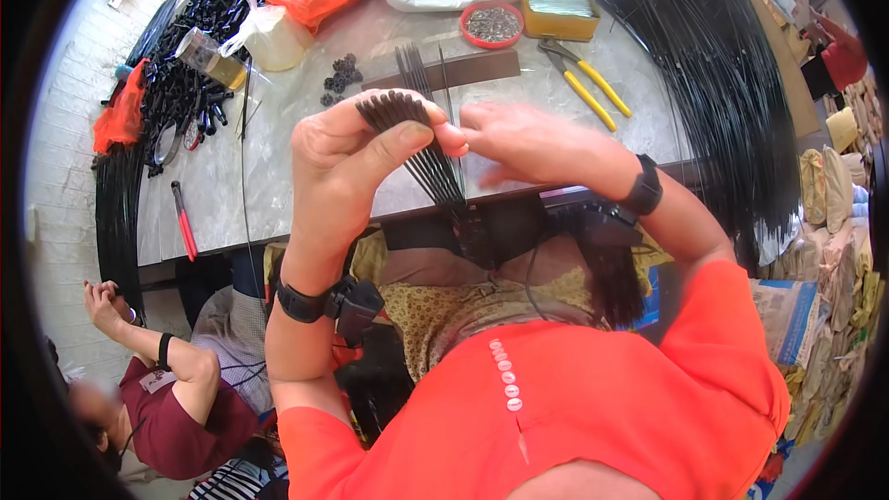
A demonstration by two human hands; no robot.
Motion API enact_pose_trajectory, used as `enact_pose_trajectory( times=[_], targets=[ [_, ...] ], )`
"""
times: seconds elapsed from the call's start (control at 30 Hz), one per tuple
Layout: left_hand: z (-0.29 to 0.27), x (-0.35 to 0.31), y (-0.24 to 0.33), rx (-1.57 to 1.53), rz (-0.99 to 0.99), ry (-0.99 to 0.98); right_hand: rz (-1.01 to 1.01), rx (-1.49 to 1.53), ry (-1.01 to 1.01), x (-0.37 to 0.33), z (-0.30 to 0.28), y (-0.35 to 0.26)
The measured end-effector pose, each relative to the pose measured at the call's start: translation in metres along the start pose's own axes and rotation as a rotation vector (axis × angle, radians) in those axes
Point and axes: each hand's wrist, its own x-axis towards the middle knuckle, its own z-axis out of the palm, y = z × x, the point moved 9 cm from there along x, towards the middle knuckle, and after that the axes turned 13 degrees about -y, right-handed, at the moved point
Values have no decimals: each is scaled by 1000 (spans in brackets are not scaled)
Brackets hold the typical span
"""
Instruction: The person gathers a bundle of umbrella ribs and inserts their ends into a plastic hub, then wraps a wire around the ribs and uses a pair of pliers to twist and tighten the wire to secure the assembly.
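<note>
My left hand (347, 148) is raised over the table's near edge, closed on a fanned bundle of thin black rods (433, 167). Their thicker dark ends (394, 109) stick up in a row above my thumb. The lower part of the bundle runs down toward my lap. Close to the left fingertips, on the right, is my right hand (532, 141), its fingers bent and smeared by motion. Whether it holds anything cannot be made out. One separate thin rod (445, 79) stands beside the bundle, behind the fingertips.
Yellow-handled pliers (585, 83), a red dish of small metal parts (493, 25) and a yellow box (560, 26) lie beyond my hands. Small black parts (343, 76) sit left of them. Long black strands (713, 83) hang over the right edge. A co-worker (176, 398) sits at left.
</note>
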Motion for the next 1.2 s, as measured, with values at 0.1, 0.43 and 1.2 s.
enact_pose_trajectory(
  times=[0.1,0.43,1.2],
  targets=[
    [-3,1,-2,3,0,13,-17,-91,99,-6,0,-17],
    [-8,10,-6,-17,-44,41,-94,-360,244,12,30,-20],
    [-12,10,-6,-56,-41,112,-126,-174,132,24,26,-16]
  ],
)
